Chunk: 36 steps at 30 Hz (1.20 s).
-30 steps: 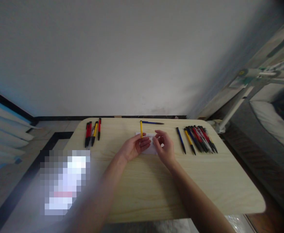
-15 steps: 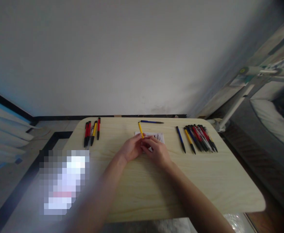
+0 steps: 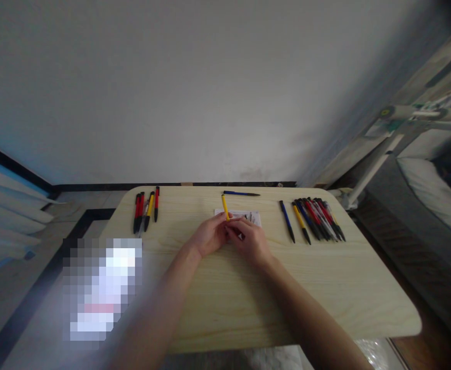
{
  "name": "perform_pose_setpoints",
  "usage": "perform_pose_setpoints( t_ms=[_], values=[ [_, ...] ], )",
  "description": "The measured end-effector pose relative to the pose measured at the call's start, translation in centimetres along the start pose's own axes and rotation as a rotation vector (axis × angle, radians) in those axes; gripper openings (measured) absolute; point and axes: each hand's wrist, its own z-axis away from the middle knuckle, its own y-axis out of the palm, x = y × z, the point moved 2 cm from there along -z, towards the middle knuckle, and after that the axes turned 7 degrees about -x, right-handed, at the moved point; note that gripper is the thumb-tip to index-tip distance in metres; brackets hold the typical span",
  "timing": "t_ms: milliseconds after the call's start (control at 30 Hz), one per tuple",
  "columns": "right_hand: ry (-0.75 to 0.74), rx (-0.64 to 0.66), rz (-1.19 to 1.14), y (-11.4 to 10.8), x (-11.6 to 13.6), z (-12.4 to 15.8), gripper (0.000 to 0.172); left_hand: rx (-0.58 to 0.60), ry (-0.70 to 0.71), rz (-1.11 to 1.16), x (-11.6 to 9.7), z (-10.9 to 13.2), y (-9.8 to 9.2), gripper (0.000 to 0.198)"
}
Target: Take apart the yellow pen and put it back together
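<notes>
My left hand is closed round a yellow pen, whose barrel slants up and away above the fingers. Pressed against it from the right, my right hand pinches at the lower end of the same pen. The fingers cover that end, so its tip is hidden. Beneath and behind the hands lies a white printed sheet, partly covered, with small dark marks or pieces on it that I cannot make out. A blue pen rests crosswise beyond the sheet.
On the wooden table, several red, yellow and grey pens lie at left, including a red pen. At right are a separate blue pen, a yellow pen and a bunch of mixed pens. A wall stands behind.
The yellow pen's top has shifted slightly to the right. My right fingers have changed position a little at its lower end; the other pens stay put.
</notes>
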Motion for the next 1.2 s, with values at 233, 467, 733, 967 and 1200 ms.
perform_pose_setpoints(
  t_ms=[233,467,733,967,1200],
  values=[
    [0.041,-0.035,-0.039,0.0,0.2,0.1,0.023,-0.005,-0.003,-0.038,0.1,-0.2,-0.2,0.014],
    [0.192,-0.24,-0.019,-2.7,-1.9,-1.3,0.019,-0.052,0.044,-0.036,-0.4,-0.1,-0.3,0.016],
    [0.403,-0.241,0.032,-5.7,-6.3,-2.2,0.022,-0.112,0.05,-0.068,-0.6,-0.1,-1.0,0.012],
    [0.423,0.006,0.032,-5.5,-6.3,-2.0,0.019,-0.131,0.042,-0.071,-0.7,0.1,-0.5,0.009],
    [0.401,0.138,0.001,-5.3,-6.4,-1.9,0.021,-0.127,0.033,-0.075,-0.6,0.1,-0.4,0.008]
  ],
)
